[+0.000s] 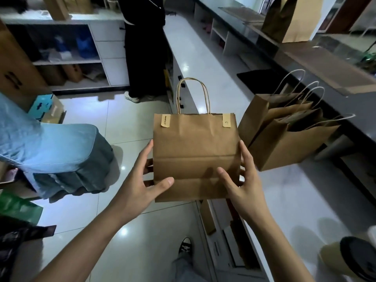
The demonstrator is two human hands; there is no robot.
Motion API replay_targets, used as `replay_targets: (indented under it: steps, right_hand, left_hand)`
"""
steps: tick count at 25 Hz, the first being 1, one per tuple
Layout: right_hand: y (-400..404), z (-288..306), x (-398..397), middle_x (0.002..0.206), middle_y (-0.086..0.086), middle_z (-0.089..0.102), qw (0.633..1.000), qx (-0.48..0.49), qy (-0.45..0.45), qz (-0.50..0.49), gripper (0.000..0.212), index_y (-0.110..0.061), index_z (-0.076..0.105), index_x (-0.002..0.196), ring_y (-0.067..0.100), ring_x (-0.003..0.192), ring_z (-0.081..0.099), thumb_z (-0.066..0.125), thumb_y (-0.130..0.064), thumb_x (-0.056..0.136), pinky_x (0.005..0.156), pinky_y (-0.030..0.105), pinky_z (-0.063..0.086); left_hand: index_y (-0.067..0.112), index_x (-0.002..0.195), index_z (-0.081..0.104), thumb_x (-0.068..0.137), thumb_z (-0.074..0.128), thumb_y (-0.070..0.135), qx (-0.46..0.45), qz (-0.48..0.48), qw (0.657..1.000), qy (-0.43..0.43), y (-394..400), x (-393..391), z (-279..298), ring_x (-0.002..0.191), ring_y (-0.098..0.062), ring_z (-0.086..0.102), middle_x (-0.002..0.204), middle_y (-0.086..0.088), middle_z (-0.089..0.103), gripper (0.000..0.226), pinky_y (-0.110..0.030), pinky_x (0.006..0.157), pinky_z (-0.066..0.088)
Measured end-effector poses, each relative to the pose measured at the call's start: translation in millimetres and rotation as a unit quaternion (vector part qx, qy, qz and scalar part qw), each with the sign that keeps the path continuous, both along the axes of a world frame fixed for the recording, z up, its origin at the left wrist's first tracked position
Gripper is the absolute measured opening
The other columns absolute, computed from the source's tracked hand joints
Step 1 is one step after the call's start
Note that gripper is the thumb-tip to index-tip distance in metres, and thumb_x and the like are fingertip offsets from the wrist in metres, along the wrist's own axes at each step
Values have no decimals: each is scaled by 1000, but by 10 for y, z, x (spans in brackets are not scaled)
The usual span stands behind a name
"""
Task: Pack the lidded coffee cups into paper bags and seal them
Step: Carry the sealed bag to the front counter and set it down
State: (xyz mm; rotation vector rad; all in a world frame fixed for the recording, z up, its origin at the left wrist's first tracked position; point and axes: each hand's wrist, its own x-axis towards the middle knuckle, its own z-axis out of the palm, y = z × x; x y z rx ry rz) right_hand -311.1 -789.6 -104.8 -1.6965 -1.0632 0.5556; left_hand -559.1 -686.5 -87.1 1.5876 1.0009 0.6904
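Note:
A brown paper bag (193,147) with twisted handles is held up in the air at the centre, above the counter's edge. Its top is closed with two paper stickers, one near each upper corner. My left hand (140,180) holds its left side, thumb on the front and fingers behind. My right hand (242,180) holds the right side in the same way. A lidded coffee cup (343,259) with a black lid stands on the counter at the bottom right. What the bag contains is hidden.
Several open paper bags (284,135) stand on the white counter (295,200) to the right. Another tall bag (293,19) sits on the raised dark ledge. A person in black (144,47) stands ahead by shelves. A blue-covered seat (57,155) is at the left.

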Motion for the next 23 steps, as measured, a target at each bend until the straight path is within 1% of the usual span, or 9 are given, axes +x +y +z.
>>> replay_targets:
  steps: [3, 6, 9, 12, 14, 17, 20, 22, 23]
  right_hand:
    - [416, -40, 160, 151, -11, 45, 1000, -5, 15, 19, 84, -62, 19, 151, 15, 134, 51, 70, -61, 85, 100, 51, 54]
    - [787, -75, 351, 148, -12, 47, 999, -17, 28, 32, 83, -65, 19, 149, 14, 133, 52, 71, -58, 85, 101, 51, 53]
    - [1098, -75, 535, 148, -11, 47, 999, -20, 33, 38, 82, -65, 19, 149, 16, 133, 51, 69, -61, 83, 102, 52, 52]
    - [1372, -50, 713, 151, -8, 45, 998, -22, 35, 45, 83, -62, 19, 150, 18, 135, 49, 68, -61, 83, 104, 52, 51]
    - [1524, -29, 798, 152, -8, 44, 998, -25, 33, 50, 83, -59, 20, 151, 17, 136, 48, 69, -58, 84, 107, 50, 49]
    - [1698, 24, 909, 152, -11, 44, 998, -26, 26, 50, 81, -56, 20, 152, 14, 134, 49, 70, -51, 88, 109, 39, 48]
    - [1879, 90, 1020, 144, -13, 47, 999, -27, 19, 38, 79, -53, 23, 153, 3, 120, 55, 70, -48, 90, 102, 30, 50]
    - [2007, 132, 1095, 140, -16, 48, 999, -28, 16, 30, 78, -53, 24, 153, -7, 114, 54, 70, -47, 90, 100, 29, 51]
    - [2077, 156, 1136, 140, -17, 49, 999, -28, 15, 25, 78, -54, 24, 152, -7, 114, 54, 70, -48, 90, 100, 31, 52]
  left_hand:
    - [62, 147, 18, 75, 76, 40, -10, 22, 1000, 2, 318, 157, -11, 109, 25, 52, 107, 55, 52, 95, -7, 77, 50]
    - [61, 147, 18, 75, 77, 39, -13, 40, 999, 6, 634, 333, -41, 110, 24, 52, 107, 55, 52, 95, -8, 77, 51]
    - [62, 145, 18, 75, 76, 39, -15, 52, 999, 8, 873, 524, -29, 109, 26, 51, 109, 56, 49, 94, -6, 76, 50]
    - [66, 142, 21, 75, 77, 39, -11, 66, 998, 0, 1072, 707, -7, 112, 23, 51, 125, 42, 47, 91, -6, 78, 50]
    - [67, 140, 21, 74, 77, 40, -12, 70, 997, -3, 1181, 778, -19, 115, 19, 52, 130, 36, 46, 91, -6, 78, 50]
    - [67, 142, 21, 73, 77, 43, -2, 70, 998, 0, 1340, 889, -29, 123, 8, 52, 135, 31, 46, 92, -7, 79, 51]
    - [63, 147, 21, 73, 78, 45, 4, 62, 998, -7, 1539, 998, -44, 126, 1, 54, 140, 20, 52, 95, -14, 84, 54]
    - [60, 150, 22, 72, 81, 52, 12, 52, 999, -10, 1700, 1073, -41, 128, -2, 54, 142, 15, 53, 98, -20, 89, 56]
    - [59, 151, 21, 70, 81, 58, 16, 46, 999, -12, 1790, 1112, -39, 130, -4, 53, 143, 12, 53, 101, -25, 92, 56]
